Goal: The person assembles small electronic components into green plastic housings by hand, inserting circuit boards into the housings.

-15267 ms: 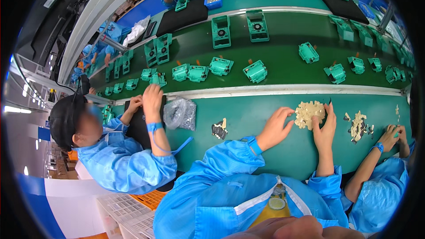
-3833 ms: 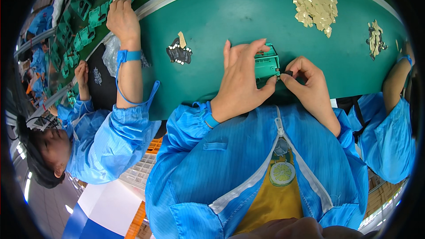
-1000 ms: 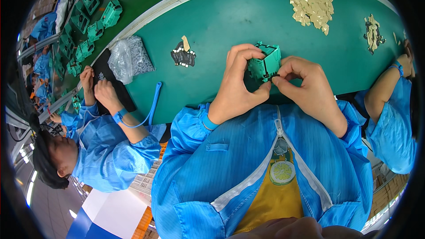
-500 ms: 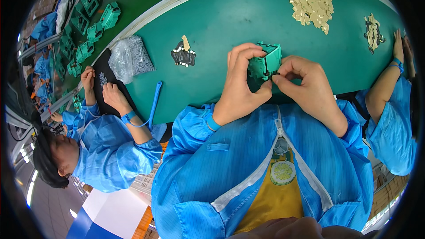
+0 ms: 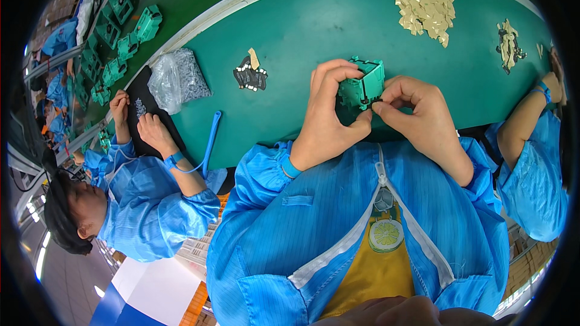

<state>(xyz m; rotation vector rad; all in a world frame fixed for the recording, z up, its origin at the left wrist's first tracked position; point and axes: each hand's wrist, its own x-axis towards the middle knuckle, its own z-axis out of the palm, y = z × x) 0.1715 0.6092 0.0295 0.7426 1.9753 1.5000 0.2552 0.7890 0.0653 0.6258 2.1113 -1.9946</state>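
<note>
My left hand [image 5: 329, 102] is wrapped round the left side of a green plastic housing [image 5: 373, 77], raised in front of my chest over the table. The housing is box-shaped with open cut-outs, and a black strip runs along one of its edges. At its near lower corner, the thumb and forefinger of my right hand [image 5: 421, 115] are pinched on a small black part [image 5: 376, 101]. That part touches the housing, and my fingertips hide most of it.
On the green table [image 5: 302, 42] lie a pile of beige pieces [image 5: 426, 12], black flat parts [image 5: 250, 77], another mixed pile [image 5: 509, 47] and a clear bag of small grey parts [image 5: 180, 78]. Co-workers sit on both sides. Several green housings [image 5: 121, 0] stand on a belt beyond the table rim.
My hands and the housing have hardly moved. The right co-worker's hand has drawn back toward the table's right edge, uncovering small beige strips. Housings on the belt have shifted slightly left.
</note>
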